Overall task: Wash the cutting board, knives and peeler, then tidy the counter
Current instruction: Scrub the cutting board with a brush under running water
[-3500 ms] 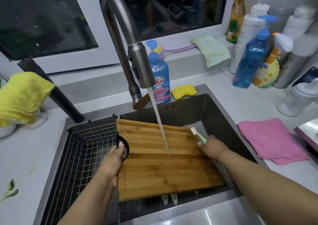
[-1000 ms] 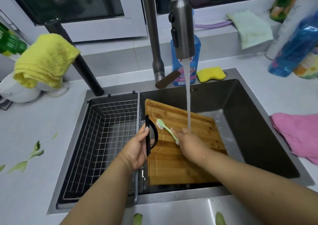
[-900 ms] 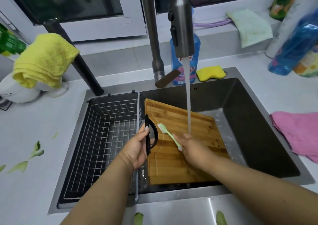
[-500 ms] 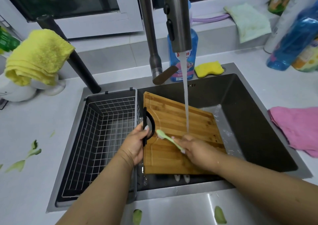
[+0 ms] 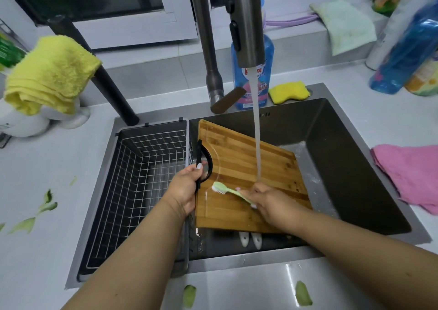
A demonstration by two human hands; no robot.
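Green peel scraps (image 5: pixel 303 296) lie on the steel front ledge of the sink (image 5: pixel 369 167), nearest the viewer. Two white rounded tips (image 5: pixel 250 238) show on the basin floor beneath the near edge of the cutting board (image 5: pixel 246 167); what they belong to cannot be told. The board is a rectangular slab of striped bamboo, wet and glossy, lying tilted inside the basin with its long axis running from the near side toward the far left corner; a black curved handle (image 5: pixel 205 162) sits on its left edge. The left hand (image 5: pixel 187 188) grasps this handle, thumb on top. The right hand (image 5: pixel 267 200) is clenched around a slim pale-green brush (image 5: pixel 227 190), whose white-bristled head points left and rests on the board near the handle. A stream of water (image 5: pixel 257 129) falls from the brushed-metal faucet (image 5: pixel 246 23) onto the board just beyond the right hand. A wire basket (image 5: pixel 142 179) fills the left compartment. On the white surface (image 5: pixel 47 167), a pink cloth (image 5: pixel 412 174) lies to the right; farther back are a yellow sponge (image 5: pixel 289 91), a blue bottle (image 5: pixel 244 77) and a yellow towel (image 5: pixel 49 72).
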